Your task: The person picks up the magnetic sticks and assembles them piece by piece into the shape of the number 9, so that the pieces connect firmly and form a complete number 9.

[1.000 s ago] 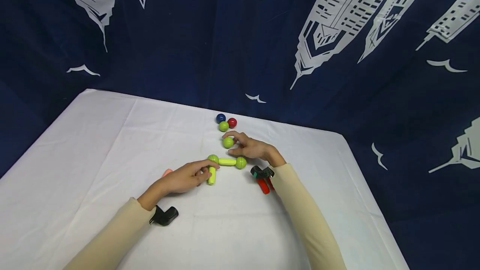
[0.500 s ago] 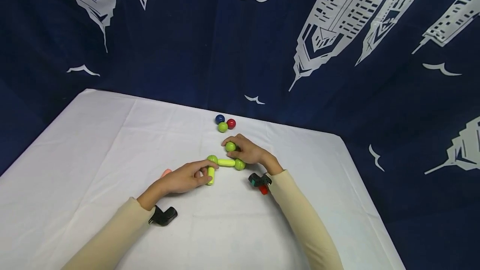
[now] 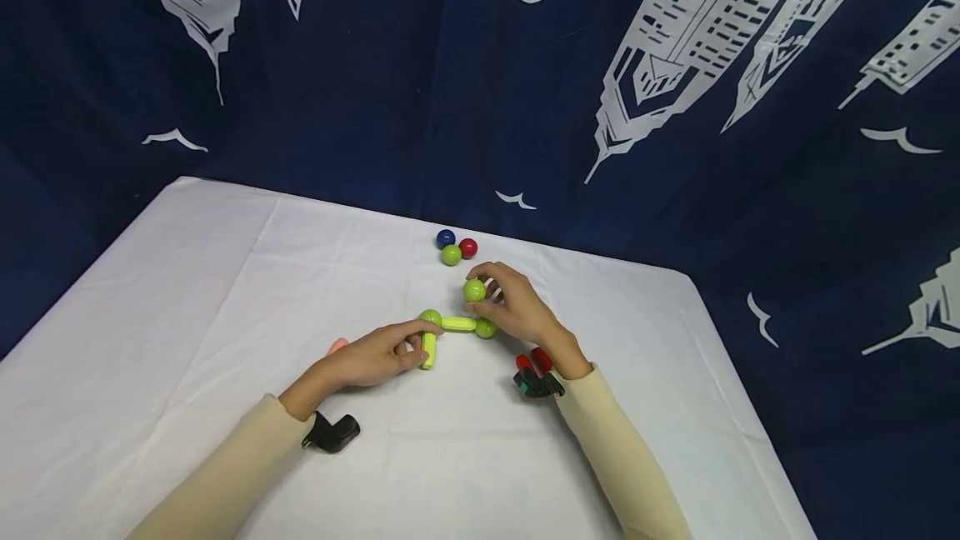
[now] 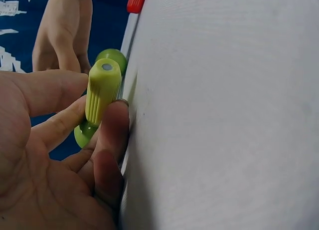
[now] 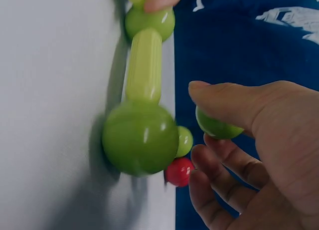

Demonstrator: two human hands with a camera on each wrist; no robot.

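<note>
My left hand point(image 3: 375, 354) pinches a yellow-green magnetic rod point(image 4: 102, 93) between thumb and fingers. A round grey spot shows in the end of the rod. Its far end meets a green corner ball point(image 3: 430, 317), from which a second yellow-green rod point(image 3: 458, 324) runs right to a green end ball point(image 3: 486, 329). Together they form an L lying on the white cloth. Just beyond the end ball, my right hand point(image 3: 522, 307) holds a loose green ball point(image 3: 474, 290) between thumb and fingertips. In the right wrist view that ball is partly covered by the thumb.
Near the far table edge, a blue ball point(image 3: 446, 239), a red ball point(image 3: 468, 248) and another green ball point(image 3: 451, 255) sit clustered. Red rods point(image 3: 542, 359) lie by the right wrist. A salmon-pink piece point(image 3: 337, 346) shows partly behind the left hand.
My right hand has closed its fingers on the loose green ball and drawn it rightward, to just beyond the end ball. The left hand stays on its rod.
</note>
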